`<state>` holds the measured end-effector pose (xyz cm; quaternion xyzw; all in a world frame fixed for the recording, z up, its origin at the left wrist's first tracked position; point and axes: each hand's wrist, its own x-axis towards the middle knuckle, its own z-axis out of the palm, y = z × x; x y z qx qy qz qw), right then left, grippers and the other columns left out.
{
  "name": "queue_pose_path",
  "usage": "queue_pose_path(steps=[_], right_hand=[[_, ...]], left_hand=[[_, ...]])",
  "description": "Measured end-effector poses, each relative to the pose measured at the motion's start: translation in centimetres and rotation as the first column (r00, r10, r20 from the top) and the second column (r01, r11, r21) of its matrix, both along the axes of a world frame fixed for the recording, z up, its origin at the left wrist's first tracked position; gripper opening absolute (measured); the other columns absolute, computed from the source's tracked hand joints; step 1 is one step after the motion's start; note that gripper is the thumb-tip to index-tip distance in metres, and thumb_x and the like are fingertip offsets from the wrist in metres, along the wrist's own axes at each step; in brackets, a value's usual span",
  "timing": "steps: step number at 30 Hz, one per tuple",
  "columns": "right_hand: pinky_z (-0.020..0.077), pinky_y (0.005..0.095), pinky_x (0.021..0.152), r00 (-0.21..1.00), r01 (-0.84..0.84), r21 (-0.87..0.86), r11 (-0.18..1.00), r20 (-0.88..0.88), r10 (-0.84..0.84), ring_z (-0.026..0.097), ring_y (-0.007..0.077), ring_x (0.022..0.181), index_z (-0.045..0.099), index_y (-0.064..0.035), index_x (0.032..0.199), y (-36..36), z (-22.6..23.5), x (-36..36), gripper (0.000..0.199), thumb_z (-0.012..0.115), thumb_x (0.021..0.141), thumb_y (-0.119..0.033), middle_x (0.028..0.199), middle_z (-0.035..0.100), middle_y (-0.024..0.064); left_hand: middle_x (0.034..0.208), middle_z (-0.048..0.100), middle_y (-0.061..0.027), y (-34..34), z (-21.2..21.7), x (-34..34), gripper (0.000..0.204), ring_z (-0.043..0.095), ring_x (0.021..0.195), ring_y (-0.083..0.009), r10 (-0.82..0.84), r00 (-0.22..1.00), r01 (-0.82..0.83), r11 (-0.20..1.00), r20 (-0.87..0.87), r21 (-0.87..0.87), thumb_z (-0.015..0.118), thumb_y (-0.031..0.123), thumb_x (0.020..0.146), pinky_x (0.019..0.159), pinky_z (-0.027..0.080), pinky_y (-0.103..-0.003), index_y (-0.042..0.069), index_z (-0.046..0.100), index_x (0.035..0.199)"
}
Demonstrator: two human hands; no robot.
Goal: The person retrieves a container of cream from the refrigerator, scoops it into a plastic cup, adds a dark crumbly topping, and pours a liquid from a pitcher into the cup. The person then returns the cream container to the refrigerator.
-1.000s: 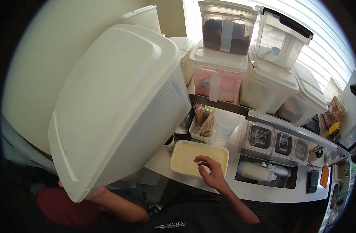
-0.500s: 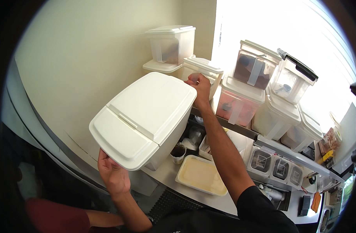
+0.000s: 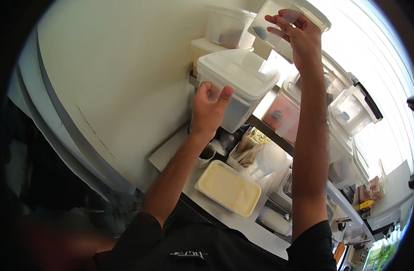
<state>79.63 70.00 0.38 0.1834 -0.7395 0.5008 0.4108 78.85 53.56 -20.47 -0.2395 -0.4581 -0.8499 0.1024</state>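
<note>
My left hand (image 3: 207, 110) has its fingers closed at the front handle of a large translucent storage bin (image 3: 238, 74) with a pale lid and dark contents. The bin is at shelf height, tilted in the view. Higher up, my right hand (image 3: 304, 40) grips the clear handle of a second storage bin (image 3: 270, 38), which holds a small blue-grey scoop. This second bin is raised above the shelf. Its far side runs out of the picture.
Stacked bins (image 3: 229, 27) stand behind, against the wall. On the shelf's right are a bin with pink contents (image 3: 279, 113) and a black-clasped box (image 3: 351, 106). Below lie a tub with pale yellow contents (image 3: 229, 187) and a clear jug (image 3: 268, 160). Someone's blurred sleeve (image 3: 58, 235) shows lower left.
The white-lidded bin that both hands held close in front no longer fills that spot. Both hands have moved up, and each now has its own bin. The view has shifted too.
</note>
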Motion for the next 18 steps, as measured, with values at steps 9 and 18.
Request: queue_pose_path(steps=[9,18], right_hand=[[0.0621,0.0314,0.080,0.994,0.030,0.044,0.999,0.106,-0.034,0.072,0.0249,0.098,0.061,0.0094,0.114,1.9,-6.7,-3.7,0.022,0.062,0.095,0.000,0.107,0.070,0.0162],[0.0555,0.0309,0.088,0.893,0.412,0.225,0.883,0.094,-0.440,0.066,0.0257,0.112,0.054,0.0078,0.131,-0.3,-12.7,4.8,0.039,0.063,0.094,-0.004,0.126,0.064,0.0191]], left_hand=[[0.098,0.063,-0.0021,8.7,-1.6,-8.7,0.040,0.054,0.087,-0.0093,0.015,0.999,-0.027,0.957,-0.044,-0.288,0.074,0.030,0.093,0.078,0.046,-0.025,0.000,0.060,0.116],[0.093,0.066,-0.0044,-5.6,-21.5,6.2,0.019,0.062,0.082,-0.0115,0.396,0.885,-0.198,0.796,0.246,-0.571,0.060,0.001,0.084,0.080,0.051,-0.026,0.002,0.066,0.103]])
